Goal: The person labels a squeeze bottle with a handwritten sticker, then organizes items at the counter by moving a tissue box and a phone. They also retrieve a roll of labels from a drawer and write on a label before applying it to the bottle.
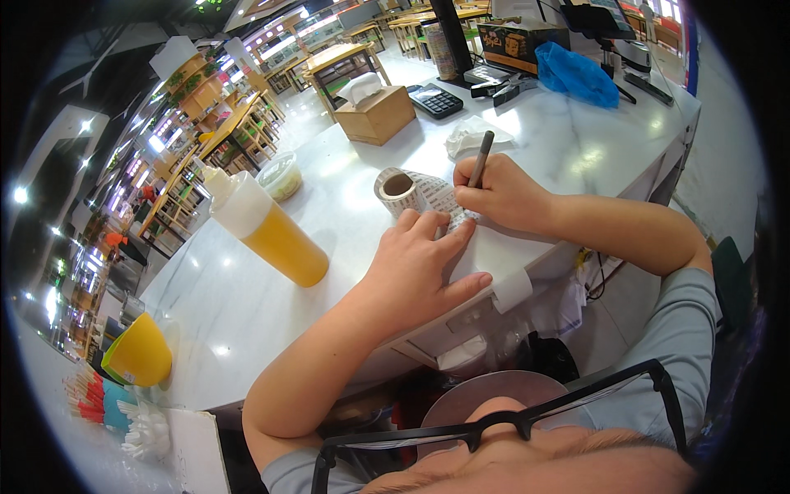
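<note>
A roll of printed labels stands on the white marble-patterned counter, with a loose strip running off it toward the right. My right hand grips a dark pen over that strip; the pen's tip is hidden behind my fingers. Pressed on the strip beside the roll are the fingertips of my left hand, fingers spread and holding nothing. Left of my hands is a squeeze bottle of yellow liquid. Behind the roll lies a crumpled white tissue.
A wooden tissue box, a calculator, a lidded plastic tub and a blue plastic bag stand farther back. The yellow container is at the left edge. Along the front edge, a white strip hangs down.
</note>
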{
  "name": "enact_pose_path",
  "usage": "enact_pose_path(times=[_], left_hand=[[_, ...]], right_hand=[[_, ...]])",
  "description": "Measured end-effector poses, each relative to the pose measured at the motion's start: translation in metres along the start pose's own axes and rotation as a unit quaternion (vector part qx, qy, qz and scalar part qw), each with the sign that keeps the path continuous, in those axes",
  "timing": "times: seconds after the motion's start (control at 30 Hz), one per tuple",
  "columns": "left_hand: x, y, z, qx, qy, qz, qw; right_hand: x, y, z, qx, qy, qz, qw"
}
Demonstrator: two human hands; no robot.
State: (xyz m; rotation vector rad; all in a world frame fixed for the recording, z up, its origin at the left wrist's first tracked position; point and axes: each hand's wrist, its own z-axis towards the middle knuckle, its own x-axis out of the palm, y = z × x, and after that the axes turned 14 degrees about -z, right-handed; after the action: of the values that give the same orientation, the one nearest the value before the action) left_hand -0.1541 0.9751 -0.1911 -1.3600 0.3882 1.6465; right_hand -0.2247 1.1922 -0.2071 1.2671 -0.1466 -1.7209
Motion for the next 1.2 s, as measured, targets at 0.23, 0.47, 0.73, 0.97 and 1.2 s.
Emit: enact_pose_path(times=[0.23, 0.47, 0.73, 0.97, 1.2], left_hand=[[-0.002, -0.002, 0.0, -0.022, 0.022, -0.004, 1.0], [0.001, -0.001, -0.003, 0.0, 0.002, 0.039, 0.999], [0.002, -0.001, -0.004, -0.005, 0.008, 0.034, 0.999], [0.002, -0.001, -0.004, -0.002, 0.006, 0.039, 0.999], [0.003, 0.0, -0.004, 0.002, 0.006, 0.036, 0.999]], right_hand=[[0.001, -0.002, 0.001, 0.003, -0.009, -0.009, 1.0], [-0.004, 0.004, -0.004, 0.006, 0.004, 0.007, 1.0], [-0.004, 0.009, -0.005, 0.0, 0.038, 0.039, 0.998], [-0.003, 0.011, -0.007, 0.028, 0.065, 0.061, 0.996], [-0.003, 0.012, -0.007, 0.034, 0.067, 0.072, 0.995]])
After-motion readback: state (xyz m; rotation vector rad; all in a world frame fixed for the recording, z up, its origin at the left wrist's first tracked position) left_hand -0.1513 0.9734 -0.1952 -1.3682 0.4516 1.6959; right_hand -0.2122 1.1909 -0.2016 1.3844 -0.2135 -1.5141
